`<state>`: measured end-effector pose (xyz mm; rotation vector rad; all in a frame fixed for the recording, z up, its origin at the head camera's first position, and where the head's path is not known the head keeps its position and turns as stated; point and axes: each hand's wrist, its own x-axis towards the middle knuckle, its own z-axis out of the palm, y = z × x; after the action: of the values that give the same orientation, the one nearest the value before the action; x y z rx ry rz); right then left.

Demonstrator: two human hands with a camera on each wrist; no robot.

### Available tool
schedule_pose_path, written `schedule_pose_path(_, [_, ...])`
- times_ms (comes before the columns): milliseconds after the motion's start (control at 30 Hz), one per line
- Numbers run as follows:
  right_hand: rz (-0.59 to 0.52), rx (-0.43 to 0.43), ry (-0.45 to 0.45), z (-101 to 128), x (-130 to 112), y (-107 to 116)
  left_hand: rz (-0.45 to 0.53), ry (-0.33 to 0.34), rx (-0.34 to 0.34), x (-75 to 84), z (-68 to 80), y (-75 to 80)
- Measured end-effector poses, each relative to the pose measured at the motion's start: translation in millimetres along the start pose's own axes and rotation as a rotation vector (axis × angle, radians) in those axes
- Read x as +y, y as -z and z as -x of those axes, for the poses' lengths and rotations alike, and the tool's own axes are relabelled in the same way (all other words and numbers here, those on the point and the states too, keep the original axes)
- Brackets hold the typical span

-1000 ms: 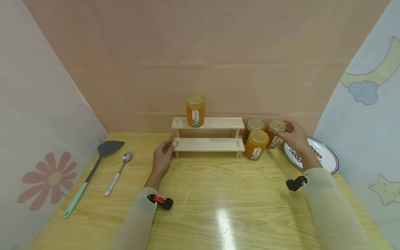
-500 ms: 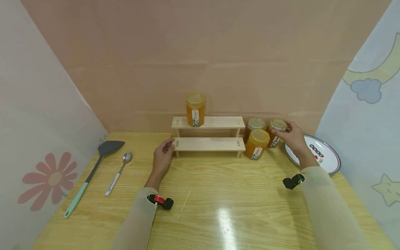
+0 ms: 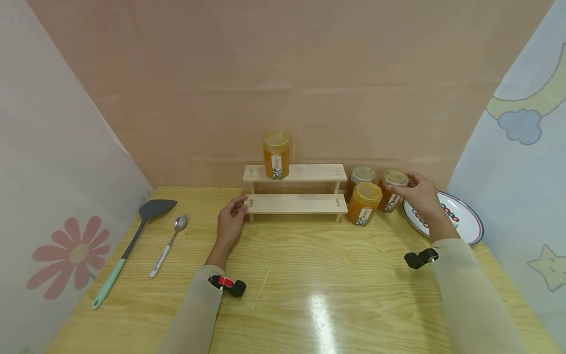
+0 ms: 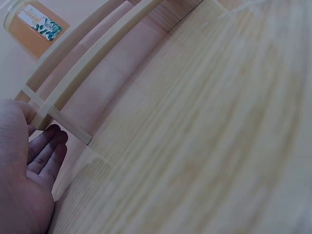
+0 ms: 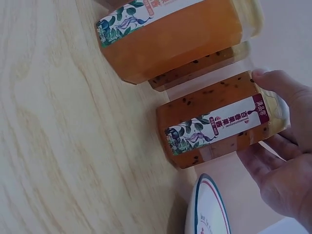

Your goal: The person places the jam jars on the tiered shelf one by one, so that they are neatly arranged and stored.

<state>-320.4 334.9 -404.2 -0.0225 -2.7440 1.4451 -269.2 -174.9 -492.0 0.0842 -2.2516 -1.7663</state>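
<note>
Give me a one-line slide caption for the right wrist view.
Right hand grips the lid end of a seeded amber jar beside an orange honey jar on the wooden table.

The jar I'm gripping carries a white strip label with a leafy print and small characters — too small for me to read. The orange jar beside it bears the same label, equally illegible.
</note>
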Motion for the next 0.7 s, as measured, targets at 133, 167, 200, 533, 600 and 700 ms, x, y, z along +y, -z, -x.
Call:
schedule_pose_path(133, [-0.028,0.021,0.032,2.9,-5.8,3.7,0.015,0.005,-0.007,0.8,0.1,0.6])
schedule_pose_path(167, [-0.034,0.028,0.036,3.7,-7.3,4.6,0.019,0.006,-0.010,0.8,0.3,1.0])
schedule_pose_path(200, [-0.034,0.035,0.041,4.5,-8.8,5.5,0.024,0.007,-0.014,1.2,0.7,1.4])
schedule_pose_path(533, [-0.006,0.099,0.054,14.7,-31.6,16.7,0.031,-0.002,-0.018,-0.2,1.3,2.2])
schedule_pose_path(600, [0.003,0.108,0.064,15.4,-34.8,20.0,0.032,-0.003,-0.018,-0.3,1.3,2.0])
schedule_pose_path(700, [0.016,0.101,0.058,16.6,-40.1,24.2,0.035,-0.002,-0.021,-0.3,1.0,2.3])
